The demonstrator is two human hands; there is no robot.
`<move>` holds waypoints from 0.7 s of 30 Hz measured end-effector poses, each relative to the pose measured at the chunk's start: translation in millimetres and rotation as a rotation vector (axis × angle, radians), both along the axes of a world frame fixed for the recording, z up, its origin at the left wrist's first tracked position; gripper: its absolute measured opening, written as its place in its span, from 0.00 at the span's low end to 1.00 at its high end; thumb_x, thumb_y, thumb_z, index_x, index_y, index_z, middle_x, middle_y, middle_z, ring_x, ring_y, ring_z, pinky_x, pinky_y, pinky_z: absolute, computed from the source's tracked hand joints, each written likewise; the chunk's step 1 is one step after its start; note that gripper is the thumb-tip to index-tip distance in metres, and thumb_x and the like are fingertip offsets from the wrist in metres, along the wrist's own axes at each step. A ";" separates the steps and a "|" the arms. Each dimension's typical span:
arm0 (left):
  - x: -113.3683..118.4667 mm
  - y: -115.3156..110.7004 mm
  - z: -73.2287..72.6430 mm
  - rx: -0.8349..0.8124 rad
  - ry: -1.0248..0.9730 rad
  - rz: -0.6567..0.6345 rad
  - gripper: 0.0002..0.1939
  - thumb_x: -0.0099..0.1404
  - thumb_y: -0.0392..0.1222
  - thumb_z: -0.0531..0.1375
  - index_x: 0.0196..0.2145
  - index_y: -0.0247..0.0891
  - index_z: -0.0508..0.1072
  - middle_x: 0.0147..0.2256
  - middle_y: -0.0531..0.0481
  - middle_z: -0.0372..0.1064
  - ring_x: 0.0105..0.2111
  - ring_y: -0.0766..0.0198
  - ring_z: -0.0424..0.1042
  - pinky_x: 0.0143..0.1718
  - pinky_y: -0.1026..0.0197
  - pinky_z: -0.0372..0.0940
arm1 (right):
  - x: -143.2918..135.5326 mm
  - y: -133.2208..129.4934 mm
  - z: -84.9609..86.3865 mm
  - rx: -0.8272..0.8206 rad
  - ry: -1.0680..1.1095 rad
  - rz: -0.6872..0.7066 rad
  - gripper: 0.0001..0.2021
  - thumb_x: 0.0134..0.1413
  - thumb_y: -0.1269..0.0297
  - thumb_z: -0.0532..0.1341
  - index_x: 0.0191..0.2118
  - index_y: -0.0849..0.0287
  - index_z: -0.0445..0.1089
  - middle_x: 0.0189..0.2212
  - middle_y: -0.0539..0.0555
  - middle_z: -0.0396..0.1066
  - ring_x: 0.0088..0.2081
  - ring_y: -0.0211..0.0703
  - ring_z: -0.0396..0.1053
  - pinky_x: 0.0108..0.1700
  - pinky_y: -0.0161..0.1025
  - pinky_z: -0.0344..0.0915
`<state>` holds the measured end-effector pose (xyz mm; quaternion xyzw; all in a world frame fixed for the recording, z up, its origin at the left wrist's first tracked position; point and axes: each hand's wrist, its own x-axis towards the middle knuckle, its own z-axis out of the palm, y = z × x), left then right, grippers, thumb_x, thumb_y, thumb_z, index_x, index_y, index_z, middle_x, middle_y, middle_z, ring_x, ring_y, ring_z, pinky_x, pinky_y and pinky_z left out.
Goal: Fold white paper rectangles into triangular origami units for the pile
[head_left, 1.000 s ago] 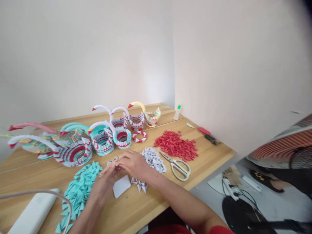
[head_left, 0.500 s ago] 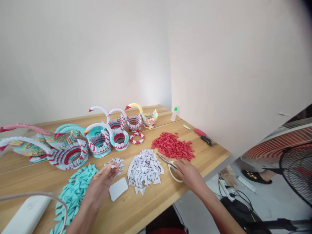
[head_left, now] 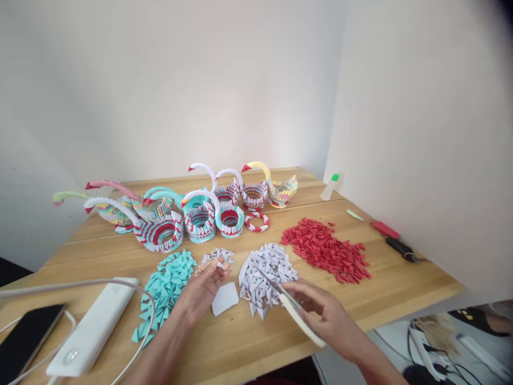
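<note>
A small white folded paper piece (head_left: pixel 222 262) is pinched between the fingertips of my left hand (head_left: pixel 206 283), near a small group of pale pieces (head_left: pixel 215 254). White-handled scissors (head_left: pixel 298 315) are gripped in my right hand (head_left: pixel 320 310), their blades pointing up and left over the pile of white folded paper triangles (head_left: pixel 264 272). A pale paper sheet (head_left: pixel 225 299) lies beside that pile. Turquoise triangles (head_left: pixel 166 289) are heaped left of my left hand. Red triangles (head_left: pixel 324 248) are spread beyond my right hand.
Several folded-paper swans (head_left: pixel 160 230) stand along the back, beside a red and white ring (head_left: pixel 257 222). A glue bottle (head_left: pixel 330 188) and black-handled tool (head_left: pixel 401 249) are on the right. A power bank (head_left: pixel 94 326), phone (head_left: pixel 30 342) and cable (head_left: pixel 132 286) occupy the left.
The scissors have been lifted off the table in my right hand and brought over toward the white pile. The view has shifted left, showing the phone. My left hand keeps its pinch.
</note>
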<state>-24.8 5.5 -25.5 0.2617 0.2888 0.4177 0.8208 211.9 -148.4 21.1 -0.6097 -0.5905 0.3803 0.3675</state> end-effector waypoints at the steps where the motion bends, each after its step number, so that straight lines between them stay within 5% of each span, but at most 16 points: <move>1: -0.3 0.0 -0.8 -0.011 -0.006 -0.005 0.14 0.48 0.41 0.72 0.31 0.31 0.77 0.30 0.45 0.75 0.30 0.65 0.72 0.36 0.66 0.68 | -9.6 5.6 0.9 0.002 0.014 0.040 0.17 0.54 0.66 0.57 0.51 0.58 0.68 0.42 0.56 0.69 0.41 0.42 0.68 0.41 0.34 0.67; 9: -2.0 -0.3 1.0 -0.056 -0.015 -0.014 0.12 0.51 0.41 0.70 0.32 0.34 0.76 0.31 0.46 0.75 0.33 0.63 0.73 0.38 0.63 0.68 | -28.0 35.2 -9.6 0.043 -0.018 0.107 0.19 0.48 0.72 0.58 0.47 0.55 0.72 0.37 0.53 0.71 0.35 0.40 0.68 0.34 0.32 0.65; 21: -1.9 -1.5 -0.5 0.053 0.087 -0.056 0.12 0.53 0.45 0.69 0.31 0.34 0.77 0.32 0.45 0.75 0.34 0.60 0.73 0.40 0.59 0.67 | -28.2 35.8 -18.6 0.105 -0.125 0.124 0.19 0.50 0.73 0.58 0.49 0.53 0.70 0.40 0.52 0.71 0.38 0.40 0.69 0.39 0.33 0.66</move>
